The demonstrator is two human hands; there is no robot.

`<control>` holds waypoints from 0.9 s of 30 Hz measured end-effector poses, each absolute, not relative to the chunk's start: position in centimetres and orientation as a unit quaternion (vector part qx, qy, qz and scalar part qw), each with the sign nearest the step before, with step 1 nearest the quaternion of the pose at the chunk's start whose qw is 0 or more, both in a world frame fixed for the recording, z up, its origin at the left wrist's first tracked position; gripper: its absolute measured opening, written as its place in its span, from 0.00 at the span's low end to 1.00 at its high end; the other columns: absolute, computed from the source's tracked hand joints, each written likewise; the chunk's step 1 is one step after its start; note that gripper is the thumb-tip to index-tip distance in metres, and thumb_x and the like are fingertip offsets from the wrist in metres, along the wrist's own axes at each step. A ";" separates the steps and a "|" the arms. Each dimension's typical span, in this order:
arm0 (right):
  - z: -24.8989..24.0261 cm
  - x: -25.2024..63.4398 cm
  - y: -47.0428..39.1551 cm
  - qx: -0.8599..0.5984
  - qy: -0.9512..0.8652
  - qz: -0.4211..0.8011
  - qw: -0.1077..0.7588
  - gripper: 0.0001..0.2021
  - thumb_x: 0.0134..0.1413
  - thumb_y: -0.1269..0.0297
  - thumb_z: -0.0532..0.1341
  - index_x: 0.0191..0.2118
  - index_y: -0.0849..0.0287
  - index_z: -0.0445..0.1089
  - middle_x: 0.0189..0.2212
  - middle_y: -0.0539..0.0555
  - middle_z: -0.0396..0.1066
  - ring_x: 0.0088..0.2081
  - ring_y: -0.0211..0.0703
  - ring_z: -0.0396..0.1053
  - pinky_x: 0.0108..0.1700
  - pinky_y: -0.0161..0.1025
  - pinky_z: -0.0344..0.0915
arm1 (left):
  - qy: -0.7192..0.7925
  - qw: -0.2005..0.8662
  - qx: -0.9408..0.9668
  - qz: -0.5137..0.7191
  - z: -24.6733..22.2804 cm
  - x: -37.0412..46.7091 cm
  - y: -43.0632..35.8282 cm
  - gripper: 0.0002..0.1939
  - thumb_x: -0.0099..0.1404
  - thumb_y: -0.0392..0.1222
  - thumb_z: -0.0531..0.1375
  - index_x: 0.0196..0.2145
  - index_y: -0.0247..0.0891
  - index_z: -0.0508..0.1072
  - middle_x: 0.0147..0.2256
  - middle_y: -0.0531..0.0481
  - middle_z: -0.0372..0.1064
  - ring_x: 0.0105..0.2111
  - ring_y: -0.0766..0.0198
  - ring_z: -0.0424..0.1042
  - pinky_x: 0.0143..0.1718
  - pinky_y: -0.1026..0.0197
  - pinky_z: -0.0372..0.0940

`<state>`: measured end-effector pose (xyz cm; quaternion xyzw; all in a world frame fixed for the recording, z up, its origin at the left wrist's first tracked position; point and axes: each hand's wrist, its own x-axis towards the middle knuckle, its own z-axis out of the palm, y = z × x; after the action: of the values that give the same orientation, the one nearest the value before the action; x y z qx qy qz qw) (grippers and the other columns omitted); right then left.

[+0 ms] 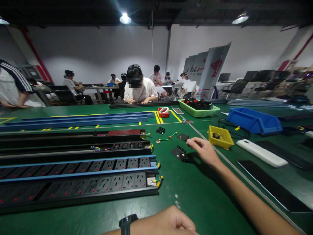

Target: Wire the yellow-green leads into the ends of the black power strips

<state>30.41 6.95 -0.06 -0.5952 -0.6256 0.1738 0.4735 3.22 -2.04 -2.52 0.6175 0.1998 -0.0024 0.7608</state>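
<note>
My right hand reaches over the green table, its fingertips pinched at the edge of a small black bracket. Just below lies another black bracket with a raised, holed edge. My left hand, with a black watch on the wrist, is at the bottom centre, its fingers curled and largely turned from view; what it may hold is hidden. Left of the hands lie a black power strip and a blue-edged one, with yellow-green wires at their right ends.
Short wires lie beyond the brackets. A yellow bin, blue bin and green basket stand at the right. A white power bank and dark phone-like slab lie nearer. A person works across the table.
</note>
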 end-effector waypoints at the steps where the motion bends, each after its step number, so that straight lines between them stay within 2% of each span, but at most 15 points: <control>1: -0.3 32.1 7.5 -0.612 -0.605 0.165 0.482 0.21 0.59 0.45 0.59 0.30 0.58 0.76 0.29 0.56 0.77 0.31 0.49 0.72 0.35 0.41 0.65 | 0.202 0.762 0.615 -0.002 -2.5 3.2 -2.1 0.38 0.49 0.78 0.66 0.19 0.38 0.61 0.18 0.61 0.47 0.20 0.74 0.46 0.21 0.62 0.40; 4: -1.3 35.6 8.3 -0.668 -0.597 0.110 0.430 0.21 0.59 0.45 0.57 0.27 0.57 0.73 0.25 0.55 0.74 0.29 0.50 0.71 0.32 0.41 0.62 | 0.205 0.763 0.613 -0.003 -2.4 3.2 -2.2 0.38 0.50 0.78 0.66 0.19 0.38 0.60 0.17 0.62 0.48 0.20 0.74 0.46 0.20 0.62 0.39; 9: -2.9 36.3 8.2 -0.631 -0.730 0.062 0.256 0.20 0.64 0.50 0.54 0.31 0.56 0.77 0.30 0.57 0.74 0.35 0.51 0.72 0.39 0.42 0.64 | 0.201 0.760 0.618 0.000 -2.1 3.2 -2.2 0.37 0.52 0.77 0.65 0.19 0.38 0.59 0.17 0.62 0.47 0.19 0.75 0.46 0.20 0.62 0.39; 14: -3.4 35.4 7.9 -0.608 -0.756 0.072 0.232 0.16 0.65 0.55 0.55 0.39 0.56 0.79 0.38 0.60 0.76 0.41 0.53 0.73 0.47 0.46 0.67 | 0.197 0.762 0.617 -0.001 -1.8 3.2 -2.1 0.37 0.53 0.76 0.65 0.18 0.38 0.59 0.16 0.62 0.47 0.19 0.74 0.46 0.20 0.62 0.40; 18: -2.5 34.2 7.6 -0.595 -0.729 0.046 0.334 0.14 0.62 0.56 0.58 0.42 0.55 0.79 0.42 0.60 0.76 0.45 0.55 0.73 0.51 0.49 0.67 | 0.193 0.769 0.610 -0.007 -1.9 3.2 -2.2 0.37 0.53 0.76 0.65 0.19 0.38 0.58 0.17 0.62 0.47 0.19 0.75 0.45 0.20 0.62 0.39; 21: -1.6 32.9 7.6 -0.598 -0.654 0.058 0.460 0.14 0.58 0.56 0.61 0.44 0.55 0.79 0.42 0.58 0.76 0.41 0.51 0.72 0.45 0.46 0.69 | 0.201 0.772 0.603 -0.016 -2.0 3.2 -2.2 0.38 0.51 0.77 0.65 0.19 0.38 0.59 0.17 0.62 0.48 0.19 0.75 0.45 0.20 0.62 0.38; 25: -1.3 31.9 7.9 -0.583 -0.438 0.197 0.656 0.15 0.45 0.57 0.68 0.40 0.58 0.78 0.29 0.51 0.72 0.29 0.41 0.67 0.32 0.37 0.65 | 0.211 0.773 0.598 -0.023 -2.1 3.3 -2.1 0.38 0.49 0.78 0.66 0.19 0.38 0.60 0.16 0.62 0.49 0.19 0.75 0.45 0.20 0.63 0.39; 27: -1.7 31.9 8.1 -0.560 -0.335 0.271 0.708 0.16 0.39 0.58 0.69 0.38 0.58 0.77 0.24 0.46 0.67 0.25 0.36 0.62 0.26 0.33 0.61 | 0.213 0.772 0.598 -0.027 -2.2 3.3 -2.1 0.38 0.48 0.78 0.66 0.20 0.38 0.60 0.17 0.62 0.50 0.19 0.75 0.46 0.20 0.63 0.40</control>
<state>31.94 8.13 -1.67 -0.5598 -0.3345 0.2709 0.7080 3.31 -2.10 -2.16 0.5978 0.2134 -0.0269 0.7722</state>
